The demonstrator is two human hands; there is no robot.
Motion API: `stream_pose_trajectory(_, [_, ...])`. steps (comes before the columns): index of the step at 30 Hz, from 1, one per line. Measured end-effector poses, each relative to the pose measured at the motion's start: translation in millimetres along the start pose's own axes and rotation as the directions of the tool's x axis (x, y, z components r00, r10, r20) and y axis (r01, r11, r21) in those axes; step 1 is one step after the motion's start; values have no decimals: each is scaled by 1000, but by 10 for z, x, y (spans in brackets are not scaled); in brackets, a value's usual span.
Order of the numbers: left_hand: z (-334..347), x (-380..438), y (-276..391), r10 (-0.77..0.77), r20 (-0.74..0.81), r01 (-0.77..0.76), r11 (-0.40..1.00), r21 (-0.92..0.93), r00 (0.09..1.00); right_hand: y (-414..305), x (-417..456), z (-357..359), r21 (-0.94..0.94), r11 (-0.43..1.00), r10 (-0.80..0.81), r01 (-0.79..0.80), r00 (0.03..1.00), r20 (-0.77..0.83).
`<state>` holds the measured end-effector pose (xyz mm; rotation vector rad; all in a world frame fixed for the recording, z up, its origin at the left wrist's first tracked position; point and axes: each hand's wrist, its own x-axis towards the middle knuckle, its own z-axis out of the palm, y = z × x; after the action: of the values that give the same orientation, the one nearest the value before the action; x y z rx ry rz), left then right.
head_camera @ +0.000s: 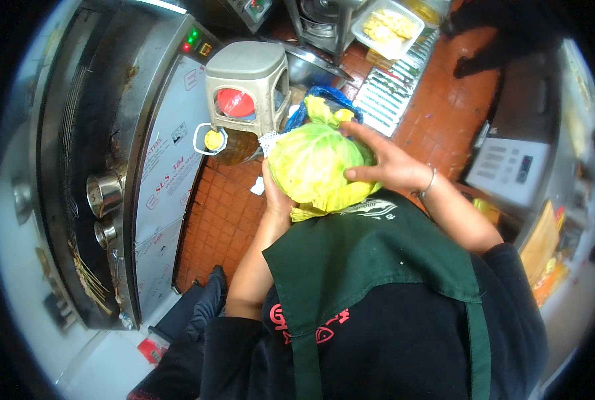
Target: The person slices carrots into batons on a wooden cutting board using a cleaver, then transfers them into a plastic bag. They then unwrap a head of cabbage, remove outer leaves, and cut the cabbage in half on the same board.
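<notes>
A large pale green cabbage (311, 162) with loose yellow outer leaves is held up close in front of the green apron. My left hand (275, 195) supports it at its left side, the fingers mostly hidden behind it. On its right side lies my right hand (385, 157), thumb pressed on the head and fingers spread towards the upper leaves. Just beyond the cabbage, partly covered by it, is a blue plastic bag (332, 95).
A grey plastic stool (247, 62) and an oil jug (232, 147) stand ahead. A steel counter (165, 150) runs along the left. Over the red tiled floor's drain grate (390, 95) sits a tray of yellow pieces (390, 27). Another person's dark legs (482, 45) are upper right.
</notes>
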<state>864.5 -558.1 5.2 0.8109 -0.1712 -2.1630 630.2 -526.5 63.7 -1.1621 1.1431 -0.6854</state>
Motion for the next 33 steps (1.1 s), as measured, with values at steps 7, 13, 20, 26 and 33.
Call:
stream_pose_trajectory(7, [233, 305, 291, 32, -11, -30, 995, 96, 999, 191, 160, -135, 629, 726, 145, -278, 956, 256])
stream_pose_trajectory(13, [218, 546, 555, 37, -46, -25, 973, 230, 998, 325, 409, -40, -35, 994, -107, 105, 994, -33])
stream_pose_trajectory(20, [158, 321, 784, 1, 92, -41, 902, 430, 996, 193, 408, 31, -599, 744, -375, 296, 927, -7])
stream_pose_trajectory(26, [129, -205, 731, -122, -226, 175, 958, 229, 966, 203, 502, -48, -640, 350, -537, 684, 706, 461])
stream_pose_trajectory(33, [-150, -209, 732, -440, -141, 421, 895, -145, 887, 676, 989, -168, -682, 85, -388, 727, 654, 649])
